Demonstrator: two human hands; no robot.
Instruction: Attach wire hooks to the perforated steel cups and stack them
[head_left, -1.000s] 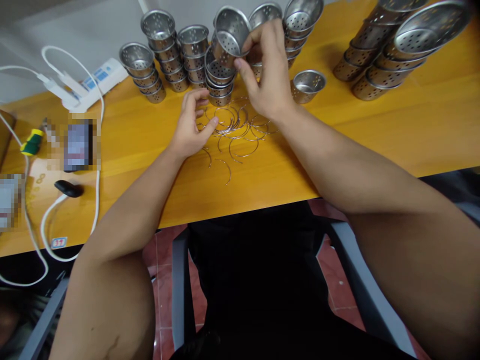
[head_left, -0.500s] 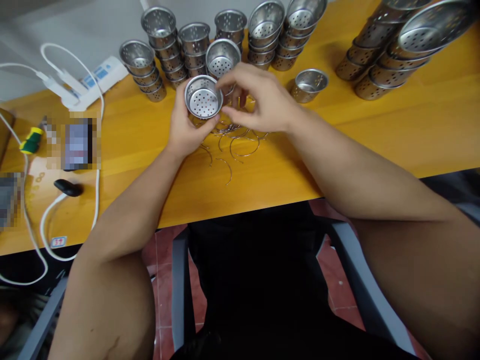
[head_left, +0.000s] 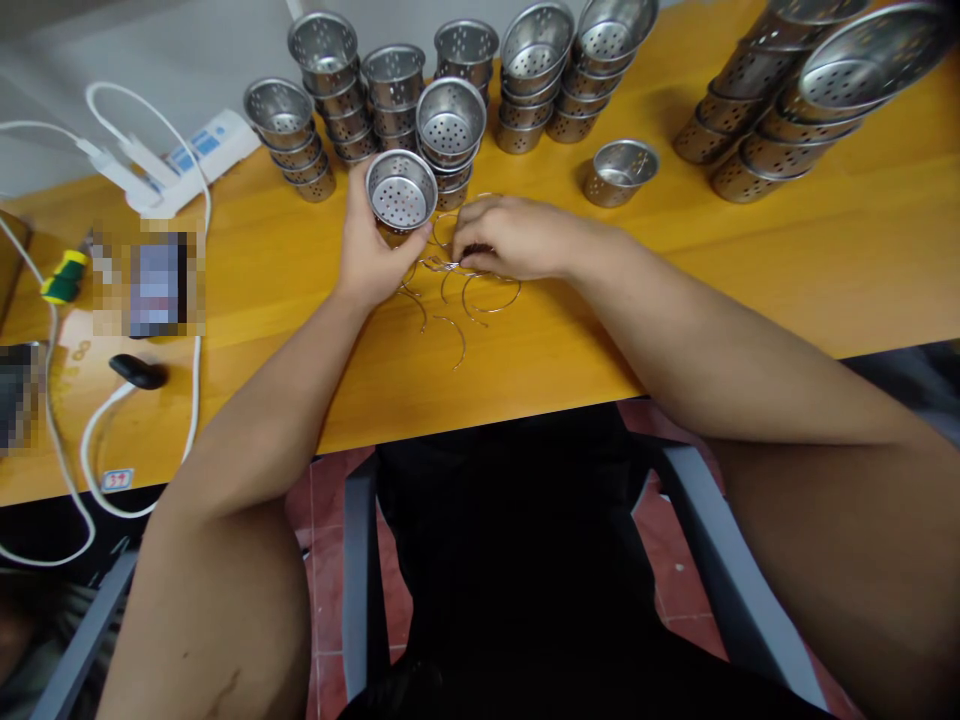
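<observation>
My left hand (head_left: 369, 250) is wrapped round a perforated metal strainer cup (head_left: 402, 190), held tilted so that its holed bottom faces me. To the right of it, my right hand (head_left: 504, 238) is down at a loose pile of thin curved wires (head_left: 491, 308) on the table. Its thumb and fingertips are pinched together on wire there; how many pieces they hold is hidden. Just behind the held cup stands a stack of similar cups (head_left: 451, 120).
More stacked cups (head_left: 322, 50) line the back of the table (head_left: 555, 345), and taller stacks (head_left: 795, 150) lean at the right. One single cup (head_left: 621, 172) stands apart. On the left are a power strip (head_left: 202, 150), white cables, a phone (head_left: 157, 285) and a yellow-green handled tool (head_left: 66, 278).
My right hand has left the rim of the cup and come down onto the wires, its fingers closing. My left hand still holds the cup, shifted slightly left.
</observation>
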